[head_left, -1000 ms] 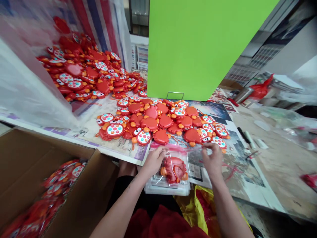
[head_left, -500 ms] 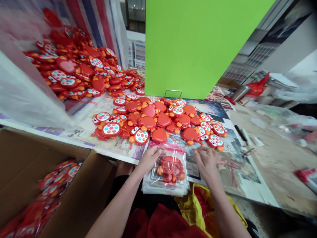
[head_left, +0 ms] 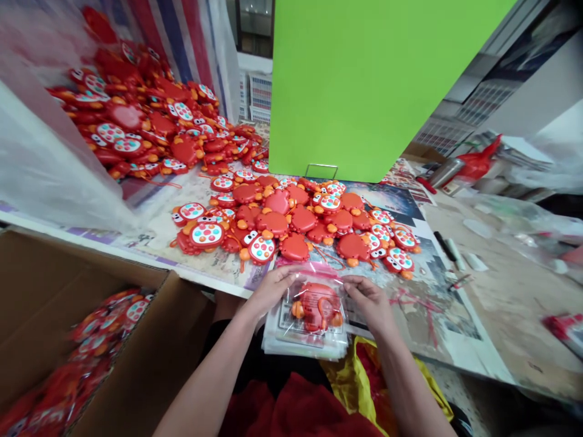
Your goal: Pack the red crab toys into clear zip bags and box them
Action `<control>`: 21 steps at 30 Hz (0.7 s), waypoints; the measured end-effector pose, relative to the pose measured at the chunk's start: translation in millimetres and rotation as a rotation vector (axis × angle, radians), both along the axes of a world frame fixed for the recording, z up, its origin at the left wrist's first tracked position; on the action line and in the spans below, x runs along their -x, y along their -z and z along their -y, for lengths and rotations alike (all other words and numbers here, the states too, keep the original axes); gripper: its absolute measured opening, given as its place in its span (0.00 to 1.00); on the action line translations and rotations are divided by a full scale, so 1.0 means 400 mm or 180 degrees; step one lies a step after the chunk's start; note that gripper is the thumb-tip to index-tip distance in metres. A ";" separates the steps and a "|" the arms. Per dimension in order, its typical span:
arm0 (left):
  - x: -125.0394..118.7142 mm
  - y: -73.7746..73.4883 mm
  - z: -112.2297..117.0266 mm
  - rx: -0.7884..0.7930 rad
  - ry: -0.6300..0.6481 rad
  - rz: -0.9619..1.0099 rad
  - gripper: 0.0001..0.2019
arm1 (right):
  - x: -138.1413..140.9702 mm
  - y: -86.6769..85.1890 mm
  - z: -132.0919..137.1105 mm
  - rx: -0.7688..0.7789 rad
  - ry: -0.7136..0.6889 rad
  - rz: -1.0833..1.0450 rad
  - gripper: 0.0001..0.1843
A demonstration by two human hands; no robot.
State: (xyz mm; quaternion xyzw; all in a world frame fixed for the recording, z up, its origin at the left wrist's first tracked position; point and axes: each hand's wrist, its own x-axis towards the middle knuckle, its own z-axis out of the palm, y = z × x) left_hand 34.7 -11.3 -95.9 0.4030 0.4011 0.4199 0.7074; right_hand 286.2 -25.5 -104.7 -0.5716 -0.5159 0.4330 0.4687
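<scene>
A clear zip bag (head_left: pixel 291 332) with a pink strip along its top lies at the table's front edge, on a stack of flat clear bags (head_left: pixel 305 352). Inside it is a red crab-shaped toy (head_left: pixel 314 303) with orange claws and a cord loop, its plain side up. My left hand (head_left: pixel 273 290) is closed on the bag's upper left corner. At the upper right corner, the thumb and fingers of my right hand (head_left: pixel 368 302) pinch the bag's edge. Just beyond the bag spreads a pile of loose crab toys (head_left: pixel 273 223), some showing white faces with coloured dots.
A larger heap of crab toys (head_left: pixel 159 121) spills from a striped sack (head_left: pixel 200 48) at back left. Bagged toys lie in a cardboard box (head_left: pixel 132 358) at lower left. A green board (head_left: pixel 355 85) stands behind the pile. Markers (head_left: pixel 449 249) lie at right; a yellow bag (head_left: pixel 348 388) hangs below.
My right hand has moved left from the table to the bag's upper right corner and closed on it. My left hand stays on the left corner.
</scene>
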 end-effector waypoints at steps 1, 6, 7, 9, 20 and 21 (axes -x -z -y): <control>0.001 -0.003 0.001 0.0035 -0.0003 0.0061 0.21 | -0.001 -0.002 0.001 0.0005 0.0019 -0.0028 0.17; 0.006 0.009 -0.005 0.0109 -0.0103 0.0021 0.09 | 0.002 0.004 -0.004 -0.0105 0.0042 -0.0003 0.11; 0.007 0.012 -0.006 0.0104 -0.0136 -0.0001 0.08 | 0.003 0.007 -0.005 -0.0126 0.0038 0.0027 0.11; 0.009 0.013 -0.006 0.0067 -0.0206 -0.0019 0.07 | 0.008 0.010 -0.007 -0.0168 0.0028 0.0134 0.11; -0.020 0.001 0.003 -0.0062 -0.0426 0.0070 0.25 | 0.043 0.032 -0.011 -0.0247 -0.0135 0.0503 0.26; -0.014 -0.008 0.007 -0.0101 -0.0575 0.0080 0.25 | 0.040 0.037 -0.011 -0.0277 -0.0127 0.0556 0.26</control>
